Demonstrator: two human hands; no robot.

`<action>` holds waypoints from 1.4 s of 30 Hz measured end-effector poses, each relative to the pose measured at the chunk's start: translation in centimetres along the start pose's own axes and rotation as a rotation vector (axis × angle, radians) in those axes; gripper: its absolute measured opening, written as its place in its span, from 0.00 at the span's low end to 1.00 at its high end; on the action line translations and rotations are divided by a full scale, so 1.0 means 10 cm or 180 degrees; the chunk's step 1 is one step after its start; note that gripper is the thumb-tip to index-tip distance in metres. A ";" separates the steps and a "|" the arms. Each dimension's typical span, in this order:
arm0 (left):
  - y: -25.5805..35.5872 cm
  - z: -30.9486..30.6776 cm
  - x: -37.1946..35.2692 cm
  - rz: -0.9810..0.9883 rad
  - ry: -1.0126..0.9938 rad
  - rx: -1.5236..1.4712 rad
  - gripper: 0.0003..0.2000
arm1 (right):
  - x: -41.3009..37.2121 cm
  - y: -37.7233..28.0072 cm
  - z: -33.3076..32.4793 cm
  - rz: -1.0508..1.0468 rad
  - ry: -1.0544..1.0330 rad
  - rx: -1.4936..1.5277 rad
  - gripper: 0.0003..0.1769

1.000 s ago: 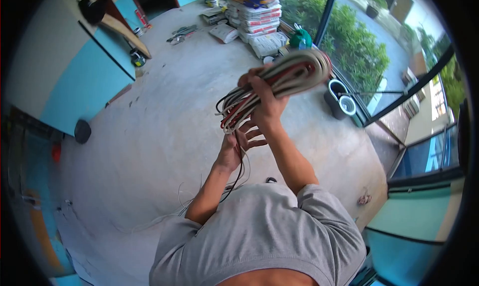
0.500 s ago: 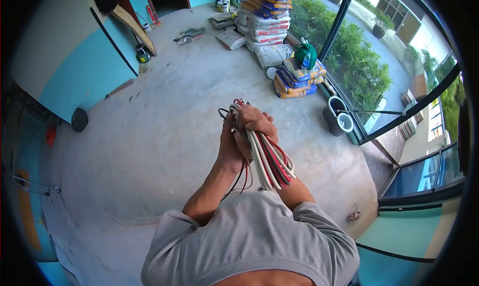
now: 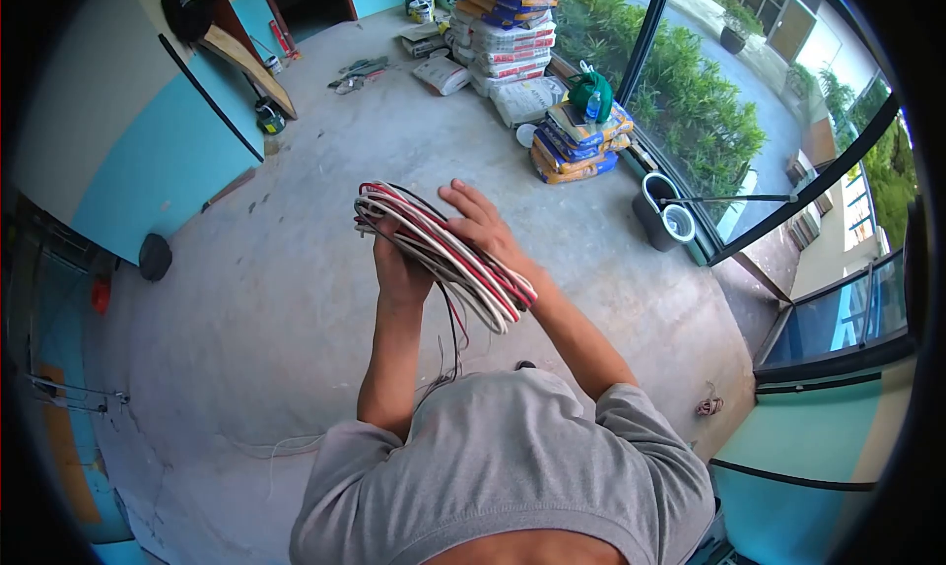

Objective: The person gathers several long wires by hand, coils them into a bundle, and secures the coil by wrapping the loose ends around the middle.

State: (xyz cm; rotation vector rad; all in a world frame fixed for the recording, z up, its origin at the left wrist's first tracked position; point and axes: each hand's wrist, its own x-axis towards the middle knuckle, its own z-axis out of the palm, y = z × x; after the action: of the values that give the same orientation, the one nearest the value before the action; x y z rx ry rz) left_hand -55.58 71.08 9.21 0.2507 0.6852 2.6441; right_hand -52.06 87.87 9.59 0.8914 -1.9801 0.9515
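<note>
A long looped bundle of white, red and black wires (image 3: 443,255) is held in front of my chest, slanting from upper left to lower right. My left hand (image 3: 402,265) grips its left part from below, with the fingers mostly hidden behind the wires. At the bundle's upper right side is my right hand (image 3: 483,225), its fingers spread and its palm beside the wires. Loose wire ends (image 3: 455,333) hang from the bundle toward my shirt.
Stacked bags (image 3: 512,48) and a lower bag pile (image 3: 576,151) stand along the window. Buckets (image 3: 662,213) sit by the glass. A small wire coil (image 3: 709,405) lies at right on the floor (image 3: 276,319). Thin wires (image 3: 281,449) lie at lower left.
The bundle has swung left and now lies more slantwise, its loops fanned wider. My right hand has let go of its grip and opened. My left hand has shifted left with the bundle.
</note>
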 end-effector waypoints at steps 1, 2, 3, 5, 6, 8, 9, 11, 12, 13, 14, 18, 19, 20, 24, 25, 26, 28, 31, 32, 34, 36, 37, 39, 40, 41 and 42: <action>0.01 0.00 0.00 0.0171 0.0245 0.0254 0.14 | -0.05 0.03 -0.01 0.0060 -0.0044 -0.0077 0.24; 0.01 0.00 0.00 0.0350 0.0493 0.0500 0.13 | -0.10 0.06 -0.05 0.0113 -0.0098 -0.0152 0.26; 0.04 0.00 -0.02 0.0520 0.0738 0.0592 0.12 | -0.15 0.08 -0.17 0.0236 -0.0612 -0.0634 0.36; 0.14 0.07 -0.08 0.0998 0.0642 0.1030 0.14 | -0.31 0.15 -0.32 0.1100 -0.0555 -0.0603 0.45; 0.17 0.11 -0.08 0.1235 0.0627 0.1228 0.15 | -0.32 0.13 -0.37 0.1533 -0.0527 -0.0589 0.49; 0.21 0.02 -0.05 0.1417 0.0560 0.1670 0.16 | -0.34 0.04 -0.49 0.1797 -0.0132 0.0144 0.59; 0.22 -0.01 -0.03 0.1506 0.0525 0.1892 0.16 | -0.30 -0.05 -0.55 0.1924 0.0066 0.0511 0.64; 0.22 0.03 -0.03 0.1485 0.0338 0.2530 0.16 | -0.12 -0.37 -0.52 0.1910 -0.0398 0.0796 0.68; 0.22 0.07 -0.05 0.1451 0.0226 0.2857 0.16 | -0.06 -0.48 -0.44 0.1910 -0.0609 0.0936 0.70; 0.19 0.16 -0.09 0.1280 0.0054 0.2935 0.16 | -0.10 -0.46 -0.30 0.1844 -0.0750 0.0873 0.68; 0.14 0.25 -0.14 0.1034 -0.0020 0.2967 0.17 | -0.16 -0.41 -0.16 0.2085 -0.0595 0.1458 0.67; 0.03 0.56 -0.22 0.0868 -0.0296 0.3174 0.16 | -0.25 -0.33 0.01 0.2627 -0.0105 0.2991 0.55; 0.04 0.65 -0.23 0.0685 -0.0402 0.3468 0.18 | -0.33 -0.33 0.04 0.2791 -0.0026 0.3310 0.53; 0.06 0.75 -0.23 0.0504 -0.0509 0.3752 0.19 | -0.39 -0.34 0.06 0.2951 0.0048 0.3625 0.51; 0.01 0.88 -0.18 0.0208 -0.0854 0.3422 0.21 | -0.46 -0.37 0.07 0.2917 0.0220 0.3954 0.46; 0.00 0.91 -0.18 0.0052 -0.0871 0.3261 0.22 | -0.47 -0.39 0.08 0.2887 0.0278 0.3946 0.45; -0.01 0.92 -0.17 0.0005 -0.0878 0.3225 0.22 | -0.47 -0.40 0.09 0.2845 0.0333 0.3931 0.45; -0.02 0.94 -0.16 -0.0094 -0.0891 0.3148 0.23 | -0.40 -0.44 0.06 0.2767 0.0445 0.3899 0.44; -0.05 0.92 0.00 0.0282 -0.1341 0.3864 0.22 | -0.47 -0.41 0.07 0.3104 0.0717 0.3673 0.37; -0.05 0.93 0.01 0.0491 -0.1532 0.4071 0.22 | -0.51 -0.39 0.09 0.3205 0.0793 0.3600 0.35; -0.02 1.00 0.06 0.0979 -0.1443 0.4971 0.28 | -0.44 -0.37 0.05 0.3047 0.0913 0.3473 0.34; 0.02 1.03 0.06 0.1638 -0.1624 0.5888 0.36 | -0.49 -0.38 0.03 0.3265 0.0997 0.3533 0.41; 0.03 1.02 0.05 0.1737 -0.1729 0.6139 0.42 | -0.43 -0.42 0.01 0.3265 0.1094 0.3464 0.37; -0.09 0.84 0.07 0.0542 -0.1997 0.4305 0.47 | -0.51 -0.34 0.04 0.3213 0.1595 0.3349 0.32; -0.17 0.68 0.10 -0.0002 -0.2068 0.3365 0.50 | -0.52 -0.28 0.05 0.3168 0.1842 0.3286 0.30; -0.24 0.43 0.07 -0.0299 -0.2082 0.3118 0.52 | -0.36 -0.34 -0.12 0.3235 0.1762 0.3383 0.22; -0.32 0.18 0.05 -0.0592 -0.2072 0.2875 0.54 | -0.26 -0.34 -0.23 0.2720 0.1571 0.3497 0.18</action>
State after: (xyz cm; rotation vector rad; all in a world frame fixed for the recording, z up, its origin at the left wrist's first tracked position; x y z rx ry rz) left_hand -54.48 74.62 9.21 1.1495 1.4905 1.7318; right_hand -47.34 88.87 9.51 0.1764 -1.2685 2.5744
